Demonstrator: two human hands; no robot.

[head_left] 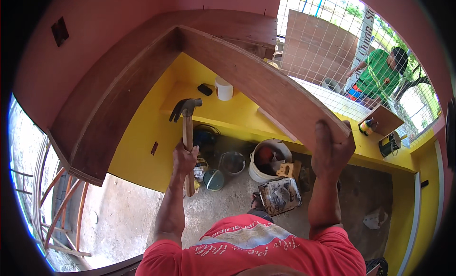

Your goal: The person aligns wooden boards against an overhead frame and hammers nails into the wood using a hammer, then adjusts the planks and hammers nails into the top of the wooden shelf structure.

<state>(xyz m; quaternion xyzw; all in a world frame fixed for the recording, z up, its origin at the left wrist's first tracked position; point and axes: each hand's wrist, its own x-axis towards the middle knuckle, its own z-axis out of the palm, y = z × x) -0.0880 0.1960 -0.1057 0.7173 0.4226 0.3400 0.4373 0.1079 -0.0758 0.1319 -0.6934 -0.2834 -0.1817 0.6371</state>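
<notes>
My left hand [185, 159] is closed round the wooden handle of a claw hammer [188, 109], whose metal head is raised above the fist. My right hand [335, 150] grips the far right end of a long reddish-brown board [256, 83], with the thumb on its face. That board meets another brown board [118, 105] at a corner at the upper middle. Behind them is a yellow shelf [242, 114] with a white tub [223, 89] and a small black object [204, 89] on it.
Beyond a wire grille, a person in green [380, 76] stands outside. Below lie a white bucket [256, 169], a stained metal can [280, 195] and other containers on the concrete floor [118, 214]. Bottles [368, 126] stand at the shelf's right end. A wooden frame [61, 214] is at left.
</notes>
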